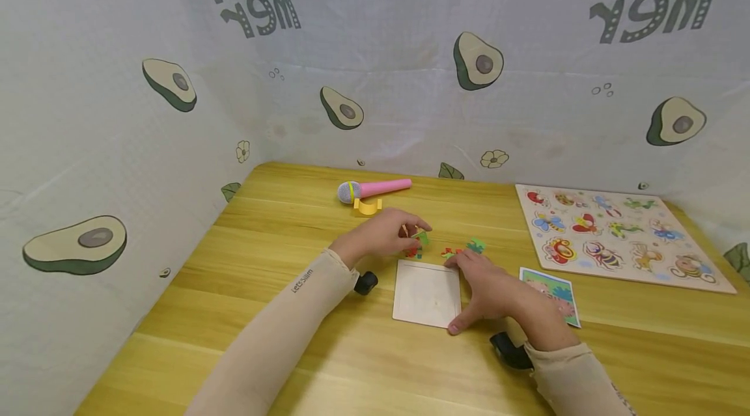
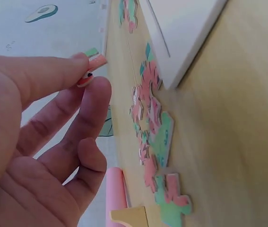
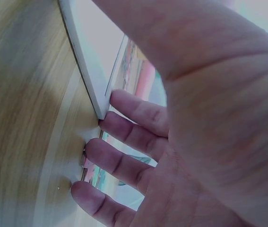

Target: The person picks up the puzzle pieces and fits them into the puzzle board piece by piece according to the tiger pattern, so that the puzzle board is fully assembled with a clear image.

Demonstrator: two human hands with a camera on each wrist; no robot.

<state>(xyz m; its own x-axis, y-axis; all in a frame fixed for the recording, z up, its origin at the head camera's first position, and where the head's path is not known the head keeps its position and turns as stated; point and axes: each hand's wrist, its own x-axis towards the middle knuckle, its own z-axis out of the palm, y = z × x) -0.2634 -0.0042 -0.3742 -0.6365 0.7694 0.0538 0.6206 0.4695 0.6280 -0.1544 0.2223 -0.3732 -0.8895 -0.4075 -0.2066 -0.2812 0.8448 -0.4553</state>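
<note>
Between thumb and forefinger, my left hand (image 1: pixel 387 232) pinches a small jigsaw piece (image 2: pixel 97 61) in pink and green, raised above the table in the left wrist view. Below it lie several loose jigsaw pieces (image 2: pixel 162 142) in pink, green and teal, strung along the far side of a square white puzzle tray (image 1: pixel 428 295). My right hand (image 1: pixel 492 292) spans the tray's right side, its thumb at the near corner and forefinger at the far one. In the right wrist view its fingers are extended and spread, the fingertips right at the tray's corner and the tabletop.
Right of the tray, partly behind my right wrist, lies a picture card (image 1: pixel 565 302). A large insect puzzle board (image 1: pixel 621 234) fills the far right. Toward the back left are a pink toy microphone (image 1: pixel 387 187) and a yellow curved block (image 1: pixel 368 208). Patterned cloth (image 1: pixel 410 123) walls the table.
</note>
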